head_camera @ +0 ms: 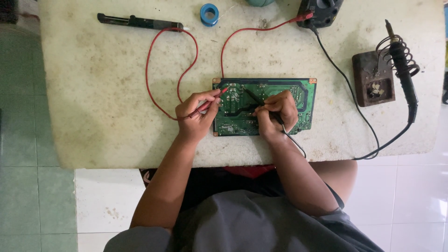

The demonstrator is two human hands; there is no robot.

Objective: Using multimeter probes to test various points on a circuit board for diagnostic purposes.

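Bare tabletop [98, 93] left of the circuit board [298, 100]: open, crossed only by the looping red lead [148, 74]. Far edge: desoldering pump [140, 21], blue tape roll [209, 14], meter [322, 11]. Right side: soldering iron [403, 70] on its stand [373, 78], black cable [354, 100] between board and stand. Near right corner: open.

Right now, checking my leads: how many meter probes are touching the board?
2. The red probe in the left hand meets the circuit board at its left edge; the black probe in the right hand touches mid-board.
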